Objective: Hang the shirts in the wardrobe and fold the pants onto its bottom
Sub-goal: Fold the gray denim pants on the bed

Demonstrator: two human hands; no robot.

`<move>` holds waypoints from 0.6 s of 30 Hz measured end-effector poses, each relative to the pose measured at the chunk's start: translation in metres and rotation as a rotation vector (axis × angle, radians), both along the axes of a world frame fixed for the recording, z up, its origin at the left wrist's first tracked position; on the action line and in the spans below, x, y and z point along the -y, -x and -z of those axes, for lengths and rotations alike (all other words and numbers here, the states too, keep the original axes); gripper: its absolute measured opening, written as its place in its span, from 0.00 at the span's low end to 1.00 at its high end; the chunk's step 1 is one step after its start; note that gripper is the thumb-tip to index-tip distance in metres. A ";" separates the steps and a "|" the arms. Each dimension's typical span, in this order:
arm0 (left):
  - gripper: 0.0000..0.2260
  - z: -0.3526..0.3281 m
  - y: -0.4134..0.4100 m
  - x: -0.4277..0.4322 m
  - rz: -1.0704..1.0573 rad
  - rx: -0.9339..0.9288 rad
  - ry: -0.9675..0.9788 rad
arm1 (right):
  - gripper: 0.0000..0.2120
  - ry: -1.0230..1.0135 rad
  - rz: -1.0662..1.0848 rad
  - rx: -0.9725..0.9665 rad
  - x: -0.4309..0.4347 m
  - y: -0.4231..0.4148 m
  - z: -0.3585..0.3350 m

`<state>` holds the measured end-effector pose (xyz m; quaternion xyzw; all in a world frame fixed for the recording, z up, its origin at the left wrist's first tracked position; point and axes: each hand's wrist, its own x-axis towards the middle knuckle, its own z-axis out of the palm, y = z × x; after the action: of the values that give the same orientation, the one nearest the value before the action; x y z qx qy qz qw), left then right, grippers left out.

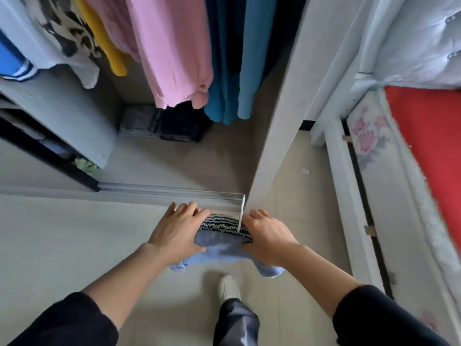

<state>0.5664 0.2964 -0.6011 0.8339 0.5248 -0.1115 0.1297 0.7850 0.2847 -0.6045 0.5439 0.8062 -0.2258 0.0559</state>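
Inside the wardrobe (274,108), shirts (169,46) hang above folded dark pants (162,123).

Left grip (174,231) and right grip (268,234) reached forward, level, curled inward, clasping

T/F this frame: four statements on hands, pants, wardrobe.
1. The left hand and right hand both hold the light-blue pants. True.
2. The wardrobe bottom has no clothes on it. False: dark folded pants lie at its back.
3. A pink shirt hangs in the wardrobe. True.
4. The light-blue pants lie inside the wardrobe. False: they are held outside, in front of the door track.
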 end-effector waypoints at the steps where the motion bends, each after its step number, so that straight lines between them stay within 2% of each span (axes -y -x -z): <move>1: 0.30 0.010 0.009 -0.013 -0.023 -0.014 0.000 | 0.17 0.008 -0.012 0.002 -0.017 0.010 0.010; 6: 0.25 0.049 0.058 -0.069 -0.131 -0.056 -0.034 | 0.19 0.010 -0.083 0.044 -0.092 0.069 0.045; 12: 0.28 0.070 0.144 -0.128 -0.149 -0.185 0.003 | 0.17 -0.004 -0.145 0.078 -0.155 0.161 0.061; 18: 0.27 0.092 0.237 -0.182 -0.148 -0.177 0.022 | 0.16 -0.009 -0.128 0.095 -0.211 0.257 0.086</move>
<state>0.3292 0.4788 -0.6932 0.7783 0.5929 -0.1807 0.0999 0.5280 0.4962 -0.6908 0.5015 0.8369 -0.1922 0.1058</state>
